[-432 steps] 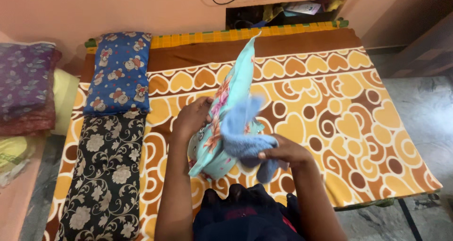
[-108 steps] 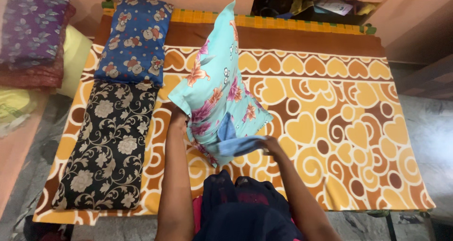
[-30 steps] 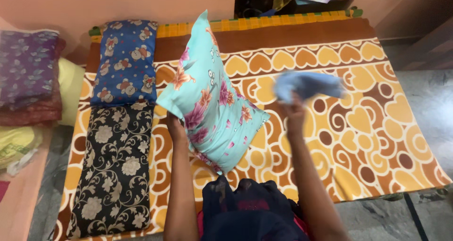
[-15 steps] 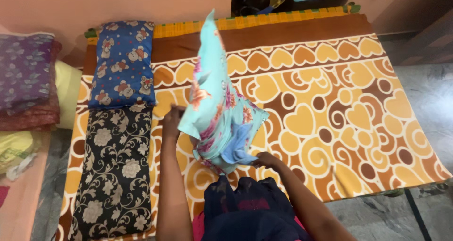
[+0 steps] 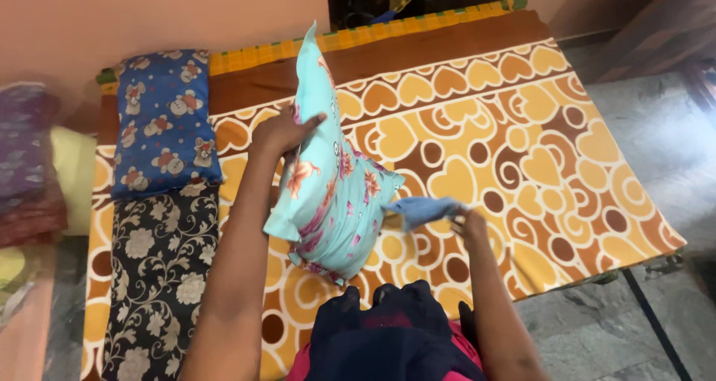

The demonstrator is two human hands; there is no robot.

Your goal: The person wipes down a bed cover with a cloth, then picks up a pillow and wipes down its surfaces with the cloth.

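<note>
Left hand (image 5: 282, 131), arm stretched forward, fingers closed over upper edge of turquoise floral-print pillow (image 5: 328, 194), propping it upright and tilted on bed. Right hand (image 5: 470, 223), arm extended low to right, pinches end of plain blue cloth (image 5: 421, 209) that trails from pillow's open side. Pillow stands mid-bed on orange-and-brown heart-patterned bedspread (image 5: 522, 142). Blue pillow with teddy-bear print (image 5: 162, 146) and black cushion with cream flowers (image 5: 160, 276) lie flat along left edge, touching end to end. Grey stone floor (image 5: 656, 164) at right.
</note>
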